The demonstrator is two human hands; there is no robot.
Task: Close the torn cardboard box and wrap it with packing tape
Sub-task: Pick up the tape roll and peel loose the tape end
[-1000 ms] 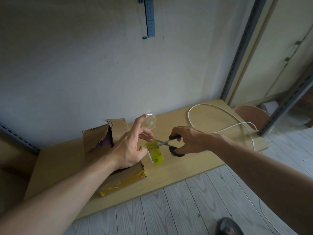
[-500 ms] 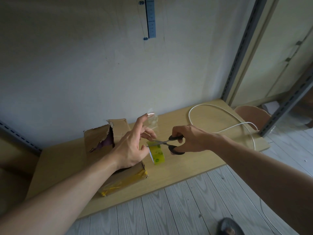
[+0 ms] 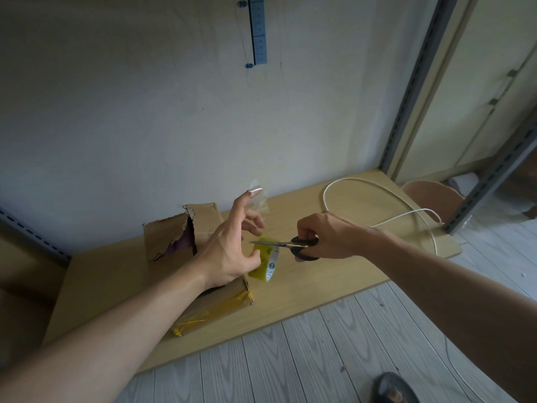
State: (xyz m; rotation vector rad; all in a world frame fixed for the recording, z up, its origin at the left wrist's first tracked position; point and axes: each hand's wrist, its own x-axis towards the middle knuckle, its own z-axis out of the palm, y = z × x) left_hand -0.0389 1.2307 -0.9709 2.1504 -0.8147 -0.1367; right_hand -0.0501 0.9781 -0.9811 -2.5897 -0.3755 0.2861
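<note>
Spanning the lower half of the view, the tabletop (image 3: 348, 274) carries the cardboard box (image 3: 171, 237) at its left. The box's top gapes at a ragged tear with something purple inside, so closing is not yet done.

The left hand (image 3: 226, 251) hovers over the box's right end, fingers spread and grasping nothing, forefinger raised with a strip of clear tape (image 3: 260, 199) clinging to its tip. The right hand (image 3: 328, 237) is clenched through the black handles of the scissors (image 3: 290, 244), blades pointing left across the yellow-green tape roll (image 3: 266, 264) just beside the box's corner.

Risks, as I judge them: the blade tips lie close to the left thumb and could nick it. Once cut, the slack strip may fold onto itself.

The film is nearly invisible, so its path to the roll is unclear. Nor can I tell whether the thumb touches the roll. The left hand hides the box's near right top.
</note>
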